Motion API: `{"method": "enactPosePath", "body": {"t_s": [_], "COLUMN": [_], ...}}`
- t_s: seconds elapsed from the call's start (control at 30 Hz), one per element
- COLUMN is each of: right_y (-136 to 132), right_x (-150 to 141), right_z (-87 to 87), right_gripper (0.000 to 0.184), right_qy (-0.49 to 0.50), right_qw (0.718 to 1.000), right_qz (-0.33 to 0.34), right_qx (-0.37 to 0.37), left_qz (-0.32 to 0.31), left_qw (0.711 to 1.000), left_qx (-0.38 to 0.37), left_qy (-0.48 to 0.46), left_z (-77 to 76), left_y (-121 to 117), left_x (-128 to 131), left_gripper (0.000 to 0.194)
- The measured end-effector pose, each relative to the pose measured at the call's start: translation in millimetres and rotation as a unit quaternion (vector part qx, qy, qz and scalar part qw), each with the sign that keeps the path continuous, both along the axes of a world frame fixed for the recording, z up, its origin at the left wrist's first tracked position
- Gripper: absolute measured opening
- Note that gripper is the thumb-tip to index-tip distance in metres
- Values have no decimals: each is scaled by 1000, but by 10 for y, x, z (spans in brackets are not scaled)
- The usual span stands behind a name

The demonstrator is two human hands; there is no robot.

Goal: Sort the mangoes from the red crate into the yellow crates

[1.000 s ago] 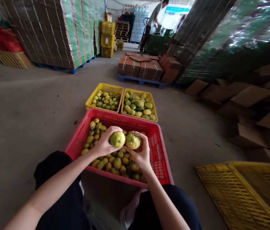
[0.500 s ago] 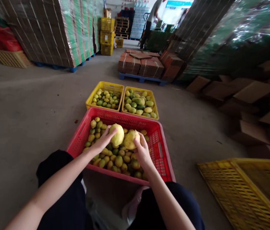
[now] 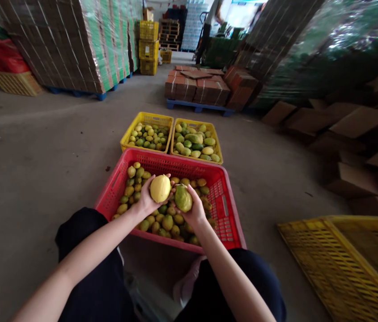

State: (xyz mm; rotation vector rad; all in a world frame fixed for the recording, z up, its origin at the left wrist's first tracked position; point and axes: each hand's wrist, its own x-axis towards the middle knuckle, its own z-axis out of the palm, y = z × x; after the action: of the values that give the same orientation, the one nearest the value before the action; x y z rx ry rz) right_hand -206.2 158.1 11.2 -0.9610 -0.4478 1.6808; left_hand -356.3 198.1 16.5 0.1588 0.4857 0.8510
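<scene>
My left hand (image 3: 148, 199) cups a large pale yellow lemon (image 3: 160, 188) from below and the side, its fingertips showing beyond the fruit. In my right hand (image 3: 194, 209) is a greener lemon (image 3: 184, 199) with a stubby end, gripped between thumb and fingers. The two fruits are held side by side, a small gap apart, above a large red plastic crate (image 3: 229, 188). Many smaller yellow and green lemons (image 3: 167, 222) lie in that crate, part of them hidden under my hands.
Two yellow crates (image 3: 172, 134) full of lemons stand just beyond the red one. An empty-looking yellow crate (image 3: 339, 259) lies at right, with cardboard boxes (image 3: 353, 174) behind it. Farther off are a pallet of flat cartons (image 3: 197, 87), wrapped stacks (image 3: 64, 44) and a person (image 3: 210, 27).
Both lemons have been turned in my hands. The right one now shows a green side instead of yellow. My left hand has rolled palm-up under its lemon. The crates have stayed put.
</scene>
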Motion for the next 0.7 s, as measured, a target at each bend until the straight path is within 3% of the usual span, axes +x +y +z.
{"method": "enactPosePath", "body": {"t_s": [0.13,0.47,0.6,0.7], "right_y": [25,44,75,54], "right_x": [6,24,-1,-97], "right_z": [-20,-32,-55,-128], "right_gripper": [34,33,36,42], "right_qy": [5,2,-155,-321], "right_qw": [999,999,979,917], "right_qz": [-34,-47,-119,-162], "right_qx": [-4,-24,49,175], "left_qz": [41,33,52,51], "left_qw": [998,998,999,998], "left_qx": [-36,-51,1,34], "left_qy": [-8,-18,-14,-7], "left_z": [-28,5,-12,-54], "left_y": [-25,-6,-65,-112], "left_x": [18,23,65,116], "left_gripper": [37,30,34,37]}}
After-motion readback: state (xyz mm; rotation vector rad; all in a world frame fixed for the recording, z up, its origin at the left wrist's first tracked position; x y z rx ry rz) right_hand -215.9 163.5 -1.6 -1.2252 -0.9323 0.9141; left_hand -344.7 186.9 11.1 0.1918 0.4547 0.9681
